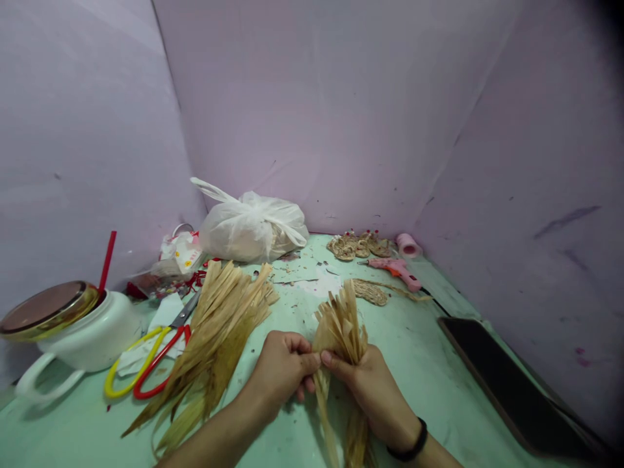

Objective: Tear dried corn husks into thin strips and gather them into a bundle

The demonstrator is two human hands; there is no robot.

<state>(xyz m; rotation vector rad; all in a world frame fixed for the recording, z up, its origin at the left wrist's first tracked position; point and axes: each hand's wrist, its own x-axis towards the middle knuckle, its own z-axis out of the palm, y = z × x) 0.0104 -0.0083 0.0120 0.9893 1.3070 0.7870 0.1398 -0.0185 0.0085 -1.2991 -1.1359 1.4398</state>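
My right hand [363, 377] is closed round a bundle of dried corn husk strips [347, 322], whose cut ends stick up above the fist and whose tails hang below it. Close against it, my left hand [287, 369] pinches one pale husk strip [322, 403] at the side of the bundle. Both thumbs nearly meet there. Left of my hands lies a larger pile of dry husks [219, 331], brown and tan with some green at the bottom. Scissors [151, 361] with yellow and red handles rest partly under that pile.
A white mug [104, 331] with a lid and red straw stands at left. Behind are a knotted plastic bag [253, 227] and small woven pieces [358, 246]. At right lie a pink glue gun [397, 270], a pink roll [408, 246], a braided piece [369, 292] and a dark phone [507, 383].
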